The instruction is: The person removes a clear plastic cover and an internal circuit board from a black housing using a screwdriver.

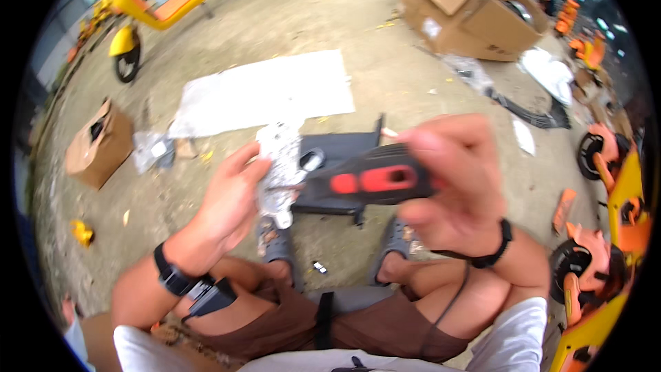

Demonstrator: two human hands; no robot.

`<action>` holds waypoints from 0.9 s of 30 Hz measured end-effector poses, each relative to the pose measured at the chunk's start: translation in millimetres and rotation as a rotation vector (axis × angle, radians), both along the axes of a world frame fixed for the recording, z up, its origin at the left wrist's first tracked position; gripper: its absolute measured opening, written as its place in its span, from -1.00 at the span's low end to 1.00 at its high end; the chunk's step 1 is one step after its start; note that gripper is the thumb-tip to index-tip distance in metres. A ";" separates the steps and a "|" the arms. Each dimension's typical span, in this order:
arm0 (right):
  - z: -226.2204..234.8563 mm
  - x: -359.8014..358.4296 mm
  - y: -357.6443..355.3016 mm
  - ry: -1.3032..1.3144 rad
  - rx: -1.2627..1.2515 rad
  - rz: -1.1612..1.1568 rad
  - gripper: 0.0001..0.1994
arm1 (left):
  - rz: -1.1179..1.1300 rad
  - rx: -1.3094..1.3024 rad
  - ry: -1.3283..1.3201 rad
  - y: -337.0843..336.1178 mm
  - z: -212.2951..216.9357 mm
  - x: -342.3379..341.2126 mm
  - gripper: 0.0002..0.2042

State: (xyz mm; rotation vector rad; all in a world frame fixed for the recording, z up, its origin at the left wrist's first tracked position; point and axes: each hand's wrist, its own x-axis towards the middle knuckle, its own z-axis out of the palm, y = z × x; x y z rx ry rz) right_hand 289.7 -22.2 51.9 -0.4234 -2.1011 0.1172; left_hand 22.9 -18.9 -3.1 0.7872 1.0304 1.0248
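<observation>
Left hand pinches a silvery part above the floor, right hand grips a power driver: I judge driving work underway, needing steady tip alignment.

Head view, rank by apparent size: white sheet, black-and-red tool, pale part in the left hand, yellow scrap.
1. White sheet
2. Black-and-red tool
3. Pale part
4. Yellow scrap
Tool and part are nearer the camera; real sizes unsure.
</observation>
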 end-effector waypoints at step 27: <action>-8.7 -30.8 21.4 0.508 -0.357 0.122 -0.48 | -0.028 -0.035 -0.066 8.1 19.0 19.1 -0.64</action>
